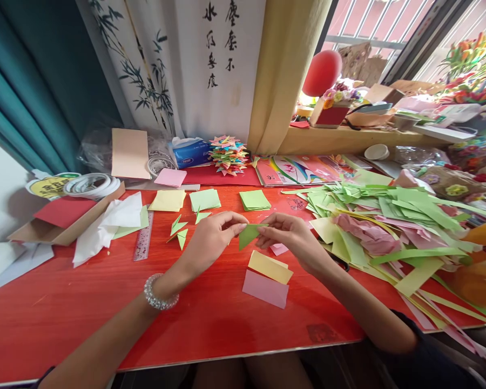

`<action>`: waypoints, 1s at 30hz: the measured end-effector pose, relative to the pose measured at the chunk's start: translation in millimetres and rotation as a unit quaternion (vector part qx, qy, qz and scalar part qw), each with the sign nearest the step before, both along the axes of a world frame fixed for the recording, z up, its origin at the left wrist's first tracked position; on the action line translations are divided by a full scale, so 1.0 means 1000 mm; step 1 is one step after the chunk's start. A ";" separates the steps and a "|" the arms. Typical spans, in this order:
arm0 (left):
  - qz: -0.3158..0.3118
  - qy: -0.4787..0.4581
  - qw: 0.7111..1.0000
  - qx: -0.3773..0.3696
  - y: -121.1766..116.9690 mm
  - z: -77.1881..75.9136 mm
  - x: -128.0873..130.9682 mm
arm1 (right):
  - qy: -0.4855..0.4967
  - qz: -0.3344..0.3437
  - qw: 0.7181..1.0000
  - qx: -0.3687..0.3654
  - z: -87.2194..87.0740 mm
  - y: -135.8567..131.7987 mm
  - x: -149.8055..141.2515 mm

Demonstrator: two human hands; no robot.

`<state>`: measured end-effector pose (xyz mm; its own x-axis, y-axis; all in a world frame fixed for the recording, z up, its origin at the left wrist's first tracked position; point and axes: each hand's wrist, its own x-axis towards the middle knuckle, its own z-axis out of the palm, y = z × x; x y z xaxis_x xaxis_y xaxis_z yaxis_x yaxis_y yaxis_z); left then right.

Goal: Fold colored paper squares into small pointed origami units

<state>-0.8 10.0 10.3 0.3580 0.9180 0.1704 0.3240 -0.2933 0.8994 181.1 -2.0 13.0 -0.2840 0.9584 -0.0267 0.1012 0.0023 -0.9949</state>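
Observation:
Between both hands, above the red table (210, 329), is a small folded piece of green paper (249, 235). My left hand (210, 237) pinches its left end between thumb and fingers. Its right end is pinched by my right hand (285, 235). Below the hands lie a folded yellow paper (270, 266) and a folded pink paper (265, 288), side by side. Small folded green pieces (180, 233) rest left of my left hand. Behind the hands are stacks of square paper: yellow (167, 200), pale green (204, 200) and brighter green (255, 200).
A big heap of paper strips (389, 227) covers the right side. To the left are a clear ruler (143, 237), white tissue (105, 229) and a cardboard tray (65, 229). At the back stand a blue tissue pack (191, 153) and a spiky multicoloured paper model (228, 155).

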 end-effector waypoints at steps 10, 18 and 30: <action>-0.027 0.068 0.989 0.130 0.001 0.000 -0.002 | -0.033 0.080 0.996 -0.014 -0.004 0.000 0.000; 0.031 -0.011 0.999 0.021 -0.004 -0.003 0.004 | 0.104 -0.044 0.994 0.015 -0.006 0.003 -0.001; 0.036 -0.023 0.999 0.006 -0.001 -0.013 0.006 | 0.065 0.039 0.997 0.001 -0.010 0.014 0.013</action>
